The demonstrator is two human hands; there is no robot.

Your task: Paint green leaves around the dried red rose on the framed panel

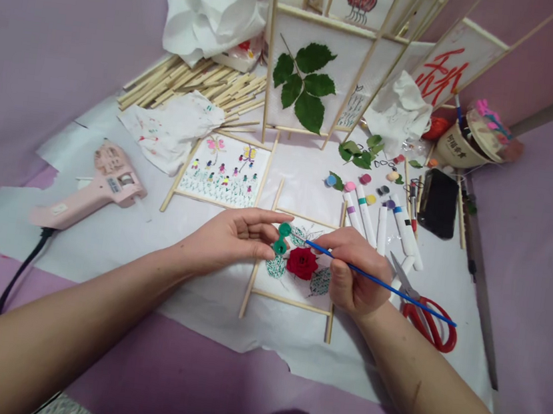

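Pinched in the fingers of my left hand [239,239] is a small green paint pot [280,246] with its lid flipped up. My right hand [357,270] grips a thin blue paintbrush [378,281], its tip pointing left at the pot; whether the bristles touch the paint I cannot tell. Beneath both hands lies a stick-framed white panel [290,301]. A red rose [302,263] sits at its middle, with leaf shapes [320,283] dabbed in green around it. My hands partly cover the panel's upper part and right side.
To the left lies a pink glue gun [91,191] with a black cord. Red-handled scissors [426,319], several markers [406,236] and a black phone [439,203] are at the right. Behind stand framed panels [347,38], a bundle of sticks [195,83] and a painted panel [225,170].
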